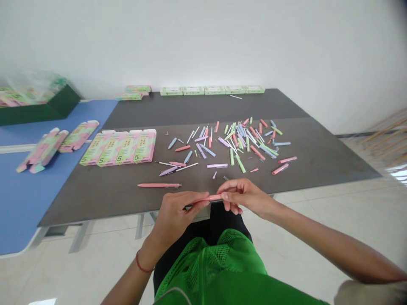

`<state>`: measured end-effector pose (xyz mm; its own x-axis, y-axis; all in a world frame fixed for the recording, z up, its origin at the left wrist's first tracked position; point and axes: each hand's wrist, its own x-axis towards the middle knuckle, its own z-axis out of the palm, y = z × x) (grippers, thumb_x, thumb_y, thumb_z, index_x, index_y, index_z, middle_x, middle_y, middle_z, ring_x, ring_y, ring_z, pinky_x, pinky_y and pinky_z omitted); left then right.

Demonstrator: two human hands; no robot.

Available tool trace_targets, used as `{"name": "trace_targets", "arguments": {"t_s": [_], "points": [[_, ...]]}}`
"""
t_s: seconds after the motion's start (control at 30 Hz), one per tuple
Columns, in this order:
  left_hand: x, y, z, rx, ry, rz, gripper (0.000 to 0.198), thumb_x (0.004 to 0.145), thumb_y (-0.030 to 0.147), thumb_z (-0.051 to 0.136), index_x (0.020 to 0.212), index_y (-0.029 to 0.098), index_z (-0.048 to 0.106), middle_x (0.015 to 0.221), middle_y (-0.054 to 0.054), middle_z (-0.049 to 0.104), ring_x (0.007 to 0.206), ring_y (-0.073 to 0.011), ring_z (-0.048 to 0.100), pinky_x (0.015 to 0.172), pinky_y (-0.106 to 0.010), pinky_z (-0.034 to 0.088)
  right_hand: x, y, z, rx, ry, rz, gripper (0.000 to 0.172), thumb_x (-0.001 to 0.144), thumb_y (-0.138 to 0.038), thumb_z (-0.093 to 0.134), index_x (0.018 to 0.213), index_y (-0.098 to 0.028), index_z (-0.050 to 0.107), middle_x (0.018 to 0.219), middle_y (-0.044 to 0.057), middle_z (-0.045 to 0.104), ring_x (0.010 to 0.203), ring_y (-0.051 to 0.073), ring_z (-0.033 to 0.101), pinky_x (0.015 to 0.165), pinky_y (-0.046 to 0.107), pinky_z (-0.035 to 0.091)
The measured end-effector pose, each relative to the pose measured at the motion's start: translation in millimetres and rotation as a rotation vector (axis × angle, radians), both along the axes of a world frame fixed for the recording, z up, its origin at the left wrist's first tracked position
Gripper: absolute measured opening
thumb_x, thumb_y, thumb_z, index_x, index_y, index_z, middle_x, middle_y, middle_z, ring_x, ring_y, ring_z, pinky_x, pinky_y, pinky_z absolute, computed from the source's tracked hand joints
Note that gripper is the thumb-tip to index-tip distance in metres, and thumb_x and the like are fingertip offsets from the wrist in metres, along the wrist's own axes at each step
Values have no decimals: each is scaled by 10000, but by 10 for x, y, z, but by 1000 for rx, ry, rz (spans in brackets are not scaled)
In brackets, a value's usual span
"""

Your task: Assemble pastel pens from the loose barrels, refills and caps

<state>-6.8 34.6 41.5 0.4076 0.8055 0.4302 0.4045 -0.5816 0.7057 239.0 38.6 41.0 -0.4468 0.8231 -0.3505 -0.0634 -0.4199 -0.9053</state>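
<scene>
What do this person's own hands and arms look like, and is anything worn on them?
The left hand and right hand are bare, without gloves. A thin, reddish cord circles the left wrist; the right wrist has no band. No sleeve reaches either wrist.

The left hand (176, 212) and right hand (246, 197) are pinching near each other before the body — thumbs opposing fingers — while both forearms (305, 226) are angling inward.
</scene>
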Motion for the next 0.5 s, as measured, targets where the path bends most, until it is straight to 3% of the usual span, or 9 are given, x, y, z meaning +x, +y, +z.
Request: {"name": "trace_targets", "arguments": {"t_s": [0.07, 0.17, 0.23, 0.3, 0.43, 0.5], "points": [[9, 9, -24, 5, -21, -18, 151, 891, 175, 800, 1036, 215, 813, 973, -7, 841, 828, -147, 800, 802, -225, 632, -8, 13, 12, -52, -9, 1, 377, 790, -461, 868, 888, -130, 717, 558, -7, 680, 385, 74, 520, 352, 171, 353], [24, 16, -56, 81, -37, -58, 151, 915, 124, 760, 1031, 211, 802, 1007, -18, 837, 881, -139, 797, 832, -217, 625, -5, 70, 8, -254, 55, 42, 413, 747, -454, 899, 743, -138, 634, 469, -77, 526, 333, 20, 347, 302, 145, 207], [29, 18, -64, 175, -8, -82, 195, 953, 90, 699, 1067, 219, 791, 1057, -26, 832, 942, -143, 794, 874, -235, 619, -2, 114, 0, -422, 122, 86, 439, 713, -439, 925, 725, -135, 608, 467, -116, 426, 352, -3, 250, 304, 139, 131], [23, 25, -56, 229, 26, -85, 219, 969, 95, 679, 1109, 228, 780, 1090, -34, 828, 971, -153, 792, 896, -255, 618, -11, 137, -5, -486, 179, 86, 447, 705, -417, 936, 725, -139, 587, 490, -126, 390, 377, -8, 231, 324, 135, 120], [-10, 53, -13, 31, -9, -54, 327, 908, 266, 800, 1225, 223, 734, 1121, -65, 823, 949, -197, 807, 878, -290, 645, -79, 92, 11, -286, 230, -43, 464, 773, -415, 903, 698, -154, 527, 540, -95, 452, 409, -10, 286, 380, 144, 155], [-14, 61, 1, -123, -84, -39, 322, 954, 306, 747, 1259, 207, 710, 1101, -72, 826, 950, -208, 811, 865, -302, 656, -124, 50, 21, -187, 207, -82, 476, 781, -450, 893, 692, -152, 532, 540, -81, 483, 410, -3, 316, 393, 160, 158]]}}
